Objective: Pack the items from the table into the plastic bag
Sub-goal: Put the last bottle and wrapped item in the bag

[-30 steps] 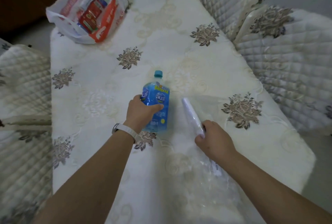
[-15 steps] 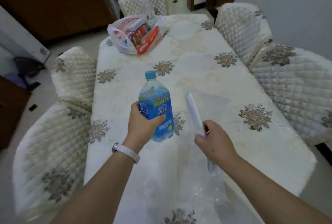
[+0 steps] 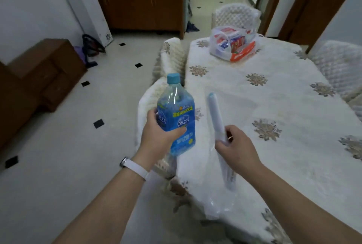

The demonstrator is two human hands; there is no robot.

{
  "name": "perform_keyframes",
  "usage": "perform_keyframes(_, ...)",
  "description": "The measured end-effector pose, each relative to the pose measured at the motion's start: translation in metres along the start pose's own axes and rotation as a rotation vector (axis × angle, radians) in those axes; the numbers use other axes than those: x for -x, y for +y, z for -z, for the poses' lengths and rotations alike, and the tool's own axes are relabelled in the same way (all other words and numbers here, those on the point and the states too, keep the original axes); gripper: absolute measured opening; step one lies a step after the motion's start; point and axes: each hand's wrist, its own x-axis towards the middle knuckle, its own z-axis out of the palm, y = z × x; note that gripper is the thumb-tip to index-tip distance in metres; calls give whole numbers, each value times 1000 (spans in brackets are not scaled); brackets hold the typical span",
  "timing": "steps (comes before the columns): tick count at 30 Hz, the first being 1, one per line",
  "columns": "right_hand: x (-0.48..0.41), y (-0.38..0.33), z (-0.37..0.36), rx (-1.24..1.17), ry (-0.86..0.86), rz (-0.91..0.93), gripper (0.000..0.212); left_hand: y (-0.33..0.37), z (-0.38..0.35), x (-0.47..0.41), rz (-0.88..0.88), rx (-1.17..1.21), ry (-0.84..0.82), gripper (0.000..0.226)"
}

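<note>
Head view, our left hand (image 3: 156,136) fingers wrapped round the blue bottle (image 3: 177,118), upright above them, our right hand (image 3: 236,148) fingers pinching the clear plastic bag (image 3: 217,118), rolled edge beyond them

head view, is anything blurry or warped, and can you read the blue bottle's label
Head view: wide-angle lens bows the door frames and table edge; soft motion blur throughout; blue bottle in the left hand shows large label characters, small print smeared; clear bag faint.
</note>
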Motion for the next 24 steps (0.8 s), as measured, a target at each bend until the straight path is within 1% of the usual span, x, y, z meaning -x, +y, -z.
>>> perform_keyframes(3, 4, -59, -44, -5, -55, 107, 12, -5, 77, 13, -11, 6, 101, 71)
perform_keyframes(7, 6, -132, -92, -7, -124, 234, 13, -14, 159, 30, -1, 39, 243, 74)
perform_keyframes(9, 7, -163, -112, -25, -143, 292, 10, -16, 190, 35, -2, 53, 309, 74)
perform_keyframes(13, 1, -202, -149, -55, -205, 350, 11, -23, 233, 36, 29, 89, 382, 74)
perform_keyframes(18, -31, -223, -200, -92, -224, 304, 14, -42, 270, 5, 77, 110, 462, 77)
perform_keyframes(24, -107, -248, -272, -138, -241, 209, 14, -62, 308, -73, 108, 85, 504, 70)
